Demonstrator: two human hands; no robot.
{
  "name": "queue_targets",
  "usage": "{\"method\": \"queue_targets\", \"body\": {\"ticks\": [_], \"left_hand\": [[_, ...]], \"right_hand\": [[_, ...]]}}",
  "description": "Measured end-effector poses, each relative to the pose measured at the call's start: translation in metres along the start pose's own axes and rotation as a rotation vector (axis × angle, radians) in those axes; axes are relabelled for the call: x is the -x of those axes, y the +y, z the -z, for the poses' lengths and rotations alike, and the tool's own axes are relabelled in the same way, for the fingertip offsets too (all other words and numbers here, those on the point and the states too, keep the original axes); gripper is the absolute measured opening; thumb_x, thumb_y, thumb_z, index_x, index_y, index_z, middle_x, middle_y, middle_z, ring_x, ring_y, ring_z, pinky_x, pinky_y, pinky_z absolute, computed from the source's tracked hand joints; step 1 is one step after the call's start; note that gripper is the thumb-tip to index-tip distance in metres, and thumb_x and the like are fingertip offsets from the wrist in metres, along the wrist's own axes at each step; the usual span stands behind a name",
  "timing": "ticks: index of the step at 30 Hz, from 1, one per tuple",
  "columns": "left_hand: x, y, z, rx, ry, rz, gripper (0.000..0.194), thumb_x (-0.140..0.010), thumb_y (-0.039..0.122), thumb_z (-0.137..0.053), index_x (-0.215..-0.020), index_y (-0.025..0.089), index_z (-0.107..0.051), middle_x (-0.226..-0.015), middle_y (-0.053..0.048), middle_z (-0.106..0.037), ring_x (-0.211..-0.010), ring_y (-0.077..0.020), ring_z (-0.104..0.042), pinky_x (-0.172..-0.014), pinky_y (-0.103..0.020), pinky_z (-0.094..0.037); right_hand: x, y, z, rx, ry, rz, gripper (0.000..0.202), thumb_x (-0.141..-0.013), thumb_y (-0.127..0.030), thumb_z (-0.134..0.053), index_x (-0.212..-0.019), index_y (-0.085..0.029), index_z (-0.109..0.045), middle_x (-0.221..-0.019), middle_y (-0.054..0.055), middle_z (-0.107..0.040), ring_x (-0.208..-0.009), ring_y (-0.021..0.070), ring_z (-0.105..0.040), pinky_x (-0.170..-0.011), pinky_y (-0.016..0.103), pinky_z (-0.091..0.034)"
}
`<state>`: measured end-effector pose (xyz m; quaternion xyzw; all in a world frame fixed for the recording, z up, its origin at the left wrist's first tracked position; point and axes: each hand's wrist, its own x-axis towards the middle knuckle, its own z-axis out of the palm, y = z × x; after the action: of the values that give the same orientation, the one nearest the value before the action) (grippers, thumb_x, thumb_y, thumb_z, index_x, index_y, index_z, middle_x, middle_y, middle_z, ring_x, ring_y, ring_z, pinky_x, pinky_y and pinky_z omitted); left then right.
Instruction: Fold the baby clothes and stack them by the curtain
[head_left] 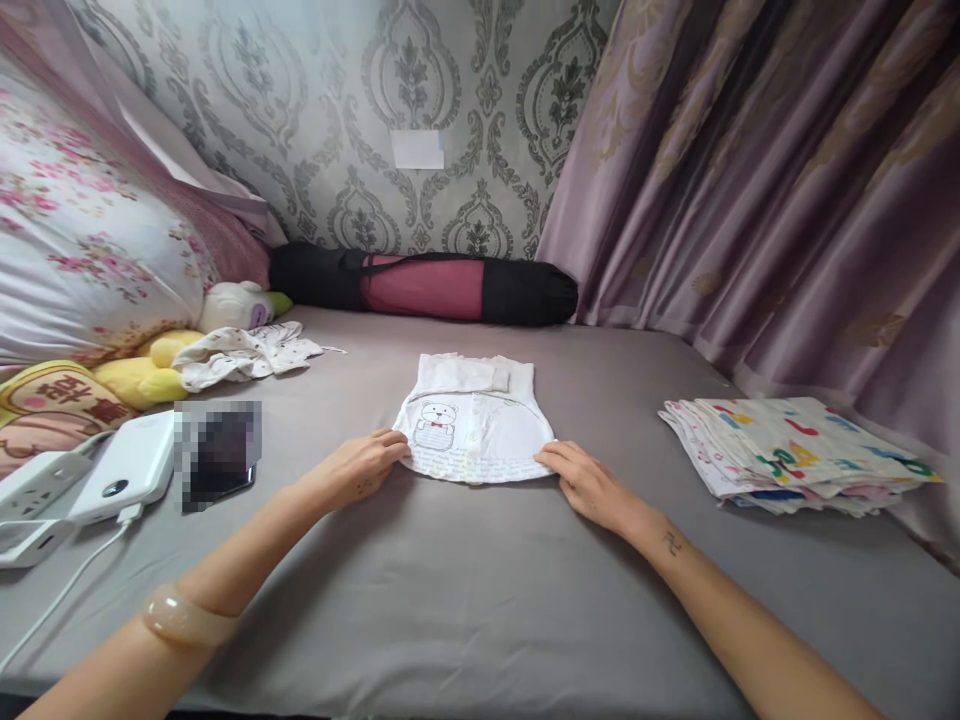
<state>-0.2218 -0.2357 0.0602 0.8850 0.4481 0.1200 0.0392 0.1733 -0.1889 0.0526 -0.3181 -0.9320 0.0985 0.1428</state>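
Head cam: white bear-print baby shirt (474, 425) flat at ctr of frame, sleeves folded across its top. L hand (367, 462) pinching hem's left corner; R hand (581, 480) pinching right corner. 2 hands well apart, shirt between. Folded cloth stack (795, 450) at mid-right. White power bank (127, 468) w/ cable, lower left. Black-&-maroon roll bag (424, 287) upper ctr, by wall.

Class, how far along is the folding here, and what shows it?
Done, apparently: the cloth stack is folded, and a sleeve lies across the white shirt. In hand: the left hand and right hand are at the shirt's hem corners. Remaining, probably: the shirt's body, spread flat, and perhaps the crumpled spotted cloth.
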Motion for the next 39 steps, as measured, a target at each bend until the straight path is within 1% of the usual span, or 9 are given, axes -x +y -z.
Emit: {"method": "queue_targets", "body": {"ticks": [5, 7, 13, 17, 21, 27, 29, 35, 39], "left_hand": [[0.001, -0.008, -0.005, 0.043, -0.022, -0.063, 0.043, -0.084, 0.001, -0.032, -0.116, 0.020, -0.055, -0.115, -0.008, -0.060, -0.102, -0.0177, -0.057, -0.086, -0.027, -0.047], [0.001, -0.011, -0.006, 0.055, 0.004, -0.085, 0.044, -0.084, 0.002, -0.035, -0.117, 0.022, -0.056, -0.113, -0.008, -0.061, -0.102, -0.0187, -0.056, -0.088, -0.028, -0.046], [-0.004, -0.012, -0.010, 0.051, 0.067, 0.021, 0.036, -0.087, 0.010, -0.039, -0.111, 0.024, -0.062, -0.109, -0.007, -0.066, -0.103, -0.0211, -0.055, -0.090, -0.034, -0.043], [-0.006, -0.018, -0.012, 0.135, 0.069, 0.090, 0.029, -0.091, 0.022, -0.042, -0.112, 0.024, -0.062, -0.117, -0.007, -0.065, -0.109, -0.0209, -0.056, -0.094, -0.034, -0.041], [-0.010, -0.024, -0.010, 0.237, 0.061, 0.112, 0.028, -0.095, 0.036, -0.044, -0.111, 0.026, -0.065, -0.115, -0.007, -0.066, -0.108, -0.0209, -0.059, -0.096, -0.033, -0.040], [-0.033, -0.020, -0.001, 0.332, 0.213, 0.309, 0.038, -0.096, 0.042, -0.036, -0.112, 0.022, -0.064, -0.090, -0.003, -0.069, -0.072, -0.0150, -0.059, -0.078, -0.029, -0.047], [-0.044, -0.020, -0.002, 0.316, 0.295, 0.360, 0.038, -0.096, 0.043, -0.037, -0.112, 0.022, -0.064, -0.088, -0.002, -0.069, -0.068, -0.0140, -0.057, -0.079, -0.030, -0.047], [-0.082, -0.030, -0.009, 0.300, 0.527, 0.376, 0.037, -0.097, 0.040, -0.034, -0.112, 0.021, -0.063, -0.106, -0.007, -0.069, -0.094, -0.0197, -0.062, -0.085, -0.030, -0.045], [-0.104, -0.036, -0.010, 0.226, 0.579, 0.395, 0.036, -0.098, 0.033, -0.032, -0.114, 0.021, -0.062, -0.108, -0.008, -0.069, -0.101, -0.0209, -0.061, -0.089, -0.032, -0.043]], "right_hand": [[-0.004, -0.002, 0.002, -0.093, -0.008, -0.002, 0.068, -0.072, 0.010, -0.033, -0.126, -0.025, -0.053, -0.121, 0.007, -0.054, -0.112, 0.0178, -0.051, -0.096, 0.032, -0.047], [-0.006, -0.005, 0.006, -0.069, -0.026, -0.005, 0.067, -0.074, 0.010, -0.032, -0.126, -0.026, -0.053, -0.119, 0.007, -0.055, -0.110, 0.0175, -0.050, -0.093, 0.031, -0.047], [-0.017, -0.007, 0.004, 0.142, 0.025, -0.005, 0.050, -0.085, 0.001, -0.036, -0.121, -0.023, -0.059, -0.112, 0.010, -0.061, -0.101, 0.0228, -0.053, -0.088, 0.037, -0.045], [-0.021, -0.001, -0.002, 0.122, 0.089, -0.005, 0.045, -0.084, -0.004, -0.043, -0.121, -0.022, -0.060, -0.111, 0.009, -0.064, -0.103, 0.0231, -0.057, -0.092, 0.038, -0.042], [-0.026, 0.010, -0.002, 0.067, 0.038, 0.020, 0.033, -0.092, -0.012, -0.043, -0.114, -0.023, -0.064, -0.105, 0.007, -0.067, -0.096, 0.0209, -0.061, -0.086, 0.036, -0.045], [-0.049, 0.025, 0.002, -0.119, 0.222, -0.039, 0.042, -0.091, -0.008, -0.036, -0.119, -0.024, -0.062, -0.115, 0.005, -0.067, -0.104, 0.0172, -0.063, -0.090, 0.031, -0.049], [-0.060, 0.027, 0.004, -0.127, 0.267, -0.093, 0.043, -0.091, -0.008, -0.035, -0.120, -0.026, -0.063, -0.115, 0.004, -0.068, -0.104, 0.0170, -0.064, -0.090, 0.030, -0.050], [-0.092, 0.030, 0.007, -0.064, 0.411, -0.216, 0.042, -0.091, -0.011, -0.038, -0.120, -0.028, -0.064, -0.119, 0.003, -0.067, -0.107, 0.0190, -0.063, -0.091, 0.029, -0.050], [-0.109, 0.036, 0.005, -0.008, 0.452, -0.266, 0.042, -0.093, -0.015, -0.037, -0.124, -0.030, -0.062, -0.122, 0.003, -0.066, -0.108, 0.0194, -0.063, -0.089, 0.028, -0.051]]}}
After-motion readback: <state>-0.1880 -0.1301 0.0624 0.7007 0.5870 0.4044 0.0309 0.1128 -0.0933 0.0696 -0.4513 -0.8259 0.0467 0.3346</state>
